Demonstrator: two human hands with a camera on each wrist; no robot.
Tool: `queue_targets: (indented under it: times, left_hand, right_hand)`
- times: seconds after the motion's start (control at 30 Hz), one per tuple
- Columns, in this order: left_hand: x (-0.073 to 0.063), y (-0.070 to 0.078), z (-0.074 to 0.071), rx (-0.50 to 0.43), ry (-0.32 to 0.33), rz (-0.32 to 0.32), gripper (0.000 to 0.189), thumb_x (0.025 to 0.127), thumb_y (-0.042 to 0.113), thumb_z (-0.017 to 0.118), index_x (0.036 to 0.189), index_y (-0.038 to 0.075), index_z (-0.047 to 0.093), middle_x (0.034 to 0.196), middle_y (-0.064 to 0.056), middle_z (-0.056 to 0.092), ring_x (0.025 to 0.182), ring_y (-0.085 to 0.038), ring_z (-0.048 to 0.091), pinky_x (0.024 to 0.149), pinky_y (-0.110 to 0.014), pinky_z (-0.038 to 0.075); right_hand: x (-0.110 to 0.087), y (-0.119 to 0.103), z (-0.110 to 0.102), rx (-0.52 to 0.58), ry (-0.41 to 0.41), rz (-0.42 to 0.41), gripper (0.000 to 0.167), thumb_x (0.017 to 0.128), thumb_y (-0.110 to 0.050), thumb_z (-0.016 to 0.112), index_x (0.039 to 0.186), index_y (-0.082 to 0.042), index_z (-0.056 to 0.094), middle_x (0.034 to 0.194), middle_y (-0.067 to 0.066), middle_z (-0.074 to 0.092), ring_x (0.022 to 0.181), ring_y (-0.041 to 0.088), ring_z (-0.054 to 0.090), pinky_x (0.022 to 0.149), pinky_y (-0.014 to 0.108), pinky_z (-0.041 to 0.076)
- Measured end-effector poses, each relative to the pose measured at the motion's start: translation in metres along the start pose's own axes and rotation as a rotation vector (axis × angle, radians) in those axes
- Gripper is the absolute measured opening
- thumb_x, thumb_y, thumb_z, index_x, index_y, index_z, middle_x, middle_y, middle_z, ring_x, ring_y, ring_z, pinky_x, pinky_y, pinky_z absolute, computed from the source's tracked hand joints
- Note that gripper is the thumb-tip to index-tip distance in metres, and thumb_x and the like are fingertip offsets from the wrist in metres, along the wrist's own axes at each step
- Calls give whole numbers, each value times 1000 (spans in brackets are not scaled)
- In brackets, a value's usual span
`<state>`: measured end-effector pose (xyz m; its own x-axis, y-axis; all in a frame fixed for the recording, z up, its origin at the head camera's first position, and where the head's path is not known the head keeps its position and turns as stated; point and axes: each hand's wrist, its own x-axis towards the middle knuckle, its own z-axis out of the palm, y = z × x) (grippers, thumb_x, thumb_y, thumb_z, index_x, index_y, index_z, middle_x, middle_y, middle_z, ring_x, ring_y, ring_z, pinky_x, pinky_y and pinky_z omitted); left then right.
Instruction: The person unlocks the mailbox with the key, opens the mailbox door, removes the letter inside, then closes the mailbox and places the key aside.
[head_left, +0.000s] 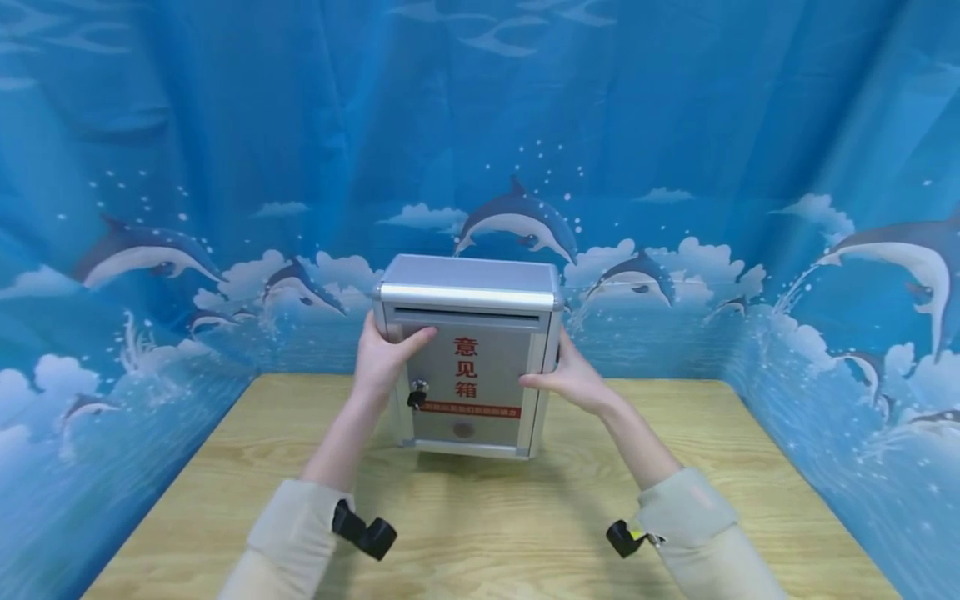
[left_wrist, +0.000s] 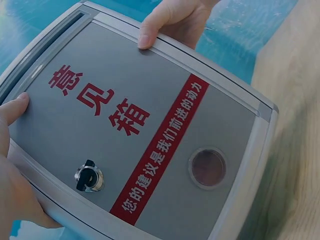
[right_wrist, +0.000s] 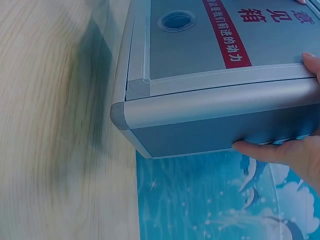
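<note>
A silver-grey metal suggestion box (head_left: 498,354) with red Chinese lettering stands upright, close over the far part of the table, a shadow under its bottom edge. My left hand (head_left: 378,358) grips its left side, thumb across the front panel below the long slot (head_left: 467,316). On the opposite side my right hand (head_left: 576,379) holds the box, thumb on the front frame; the right wrist view shows a finger (right_wrist: 267,151) along the side wall. A lock with a black key (left_wrist: 88,177) sits on the front panel, near a round window (left_wrist: 207,168). The box's back is hidden.
The light wood-grain table (head_left: 300,450) extends in front of the box and to both sides. A blue curtain (head_left: 420,108) printed with dolphins and clouds encloses the back and sides. Black wrist cameras are strapped over both pale sleeves (head_left: 296,525).
</note>
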<state>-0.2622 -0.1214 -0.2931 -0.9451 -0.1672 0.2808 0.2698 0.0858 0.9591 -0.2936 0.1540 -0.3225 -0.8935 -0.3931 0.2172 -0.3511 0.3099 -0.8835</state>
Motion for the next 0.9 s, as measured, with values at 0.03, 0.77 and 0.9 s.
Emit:
queue_targets:
  times: [0.03, 0.77, 0.9]
  left_hand:
    - [1, -1, 3, -8, -3, 1, 87, 74, 19, 79, 142, 7, 26, 136, -13, 37, 124, -27, 37, 104, -44, 29]
    - [0, -34, 65, 7, 13, 24, 94, 70, 28, 81, 143, 10, 26, 137, -12, 40, 125, -28, 38, 103, -47, 31]
    - [0, -36, 73, 21, 24, 12, 95, 69, 31, 82, 143, 11, 27, 137, -11, 40, 125, -29, 39, 102, -47, 32]
  right_hand:
    - [-1, 2, -2, -6, 5, 1, 107, 76, -15, 76, 149, -23, -2, 152, 14, 11, 137, 35, 12, 103, 61, 19]
    - [-14, 49, -42, 67, 39, -38, 102, 70, -5, 72, 147, -14, 7, 142, 22, 25, 130, 42, 24, 101, 64, 19]
    - [-15, 56, -45, 89, 38, -43, 102, 69, -4, 71, 148, -15, 6, 145, 21, 20, 133, 41, 19, 100, 66, 16]
